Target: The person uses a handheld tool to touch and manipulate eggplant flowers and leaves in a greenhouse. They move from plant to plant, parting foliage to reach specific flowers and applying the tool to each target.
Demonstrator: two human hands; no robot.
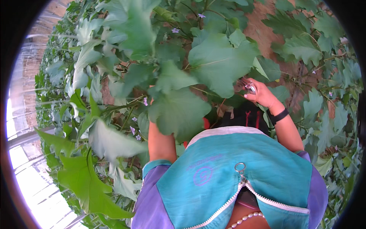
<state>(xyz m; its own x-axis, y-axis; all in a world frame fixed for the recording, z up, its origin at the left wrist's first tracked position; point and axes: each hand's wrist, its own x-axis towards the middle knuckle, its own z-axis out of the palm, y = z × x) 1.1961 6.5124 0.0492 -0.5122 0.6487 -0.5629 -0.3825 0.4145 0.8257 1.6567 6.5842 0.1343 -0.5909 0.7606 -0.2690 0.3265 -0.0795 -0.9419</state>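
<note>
My left hand [151, 98] is nearly all hidden behind broad leaves; only a sliver of skin shows above the bare forearm. What it touches cannot be seen. To the right, my right hand [257, 93] has its fingers closed round a small metal hand tool [251, 88], which looks like scissors or snips; its far end is partly hidden. A large eggplant leaf [223, 61] lies just left of the tool. Another wide leaf [180, 111] covers the space between my forearms. Pale purple flowers [145, 101] hang on the stems beside my left arm.
Dense eggplant plants surround me on both sides. Bare brown soil [258, 28] shows between the rows ahead. A bright leaf [85, 183] stands close at lower left. Clear plastic sheeting [24, 74] and a frame bar [28, 138] run along the far left.
</note>
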